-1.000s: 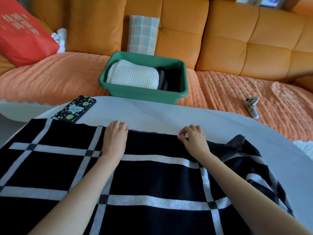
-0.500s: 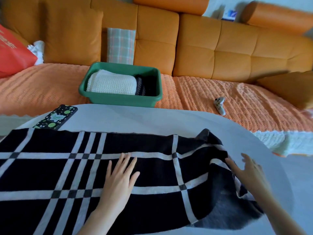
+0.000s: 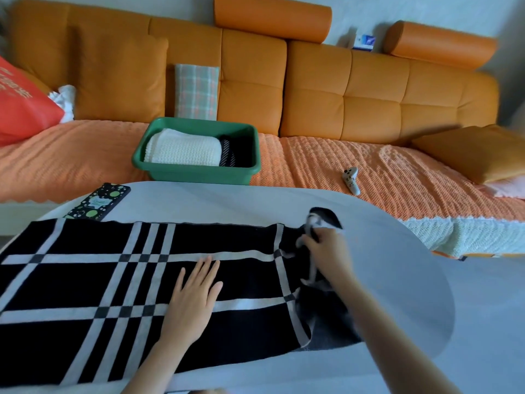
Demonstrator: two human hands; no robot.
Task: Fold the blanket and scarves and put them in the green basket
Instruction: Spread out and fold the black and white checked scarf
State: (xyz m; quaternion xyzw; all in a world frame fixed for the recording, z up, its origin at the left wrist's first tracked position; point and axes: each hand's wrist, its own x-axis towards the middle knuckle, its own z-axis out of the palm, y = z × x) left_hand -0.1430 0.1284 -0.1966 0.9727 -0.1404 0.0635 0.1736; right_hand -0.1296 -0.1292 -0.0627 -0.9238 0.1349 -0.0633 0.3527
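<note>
Head view: the checked scarf (image 3: 113, 280) is spread lengthwise across the white table (image 3: 397, 280). Its 3 o'clock end, slumped loose half a second ago, is now gathered up and clenched in the right hand (image 3: 326, 248), with the bunch smeared by motion. The left hand (image 3: 196, 291), drawn back from the far edge where it sat a second ago, is kept flat on the middle of the cloth with fingers straight, pinning it down. A crosswise fold toward 9 o'clock is judged to be starting, and nothing has been doubled over yet. At 12 o'clock on the sofa (image 3: 369, 109), the green basket (image 3: 199, 174) is seen with a white knitted blanket (image 3: 181, 149) and a dark striped scarf (image 3: 227, 156) already folded inside, so two pieces are judged done.
</note>
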